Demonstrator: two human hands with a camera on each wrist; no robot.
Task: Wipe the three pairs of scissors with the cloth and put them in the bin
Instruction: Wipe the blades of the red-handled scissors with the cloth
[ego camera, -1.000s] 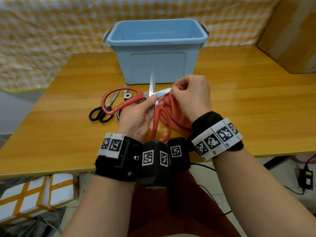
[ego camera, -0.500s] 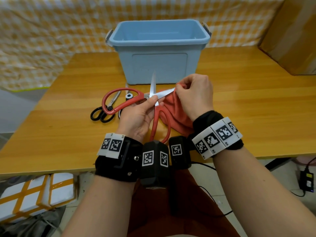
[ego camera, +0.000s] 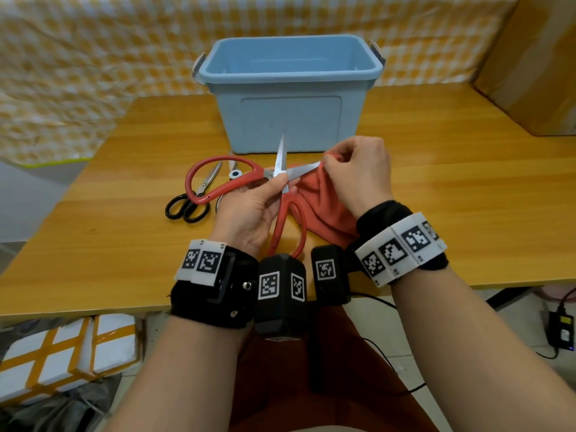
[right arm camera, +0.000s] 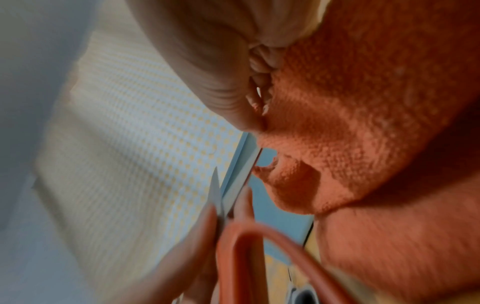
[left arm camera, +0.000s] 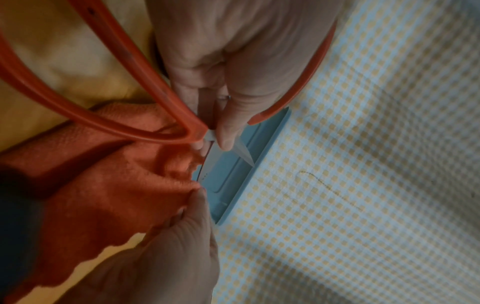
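Note:
My left hand [ego camera: 265, 201] pinches the red-handled scissors [ego camera: 218, 179] at the pivot, blades spread wide, one pointing up toward the bin, the other to the right. My right hand [ego camera: 352, 169] pinches the orange-red cloth [ego camera: 321, 207] around the tip of the right-pointing blade [ego camera: 304, 170]. In the left wrist view my left hand's thumb and fingers [left arm camera: 228, 131] clamp the pivot beside the cloth [left arm camera: 116, 185]. The right wrist view shows the cloth [right arm camera: 350, 123] bunched at the blade [right arm camera: 241, 181]. Black-handled scissors [ego camera: 190, 204] lie on the table at left. A third pair [ego camera: 233, 173] is mostly hidden behind the red handle.
The light blue bin [ego camera: 290, 92] stands open just behind my hands on the wooden table [ego camera: 467, 198]. A cardboard box [ego camera: 536, 63] sits at the far right. A yellow checked cloth hangs behind the table. White boxes lie on the floor at left.
My right hand has slid the cloth outward along the right-pointing blade, from near the pivot to its tip. The left hand holds the scissors steady.

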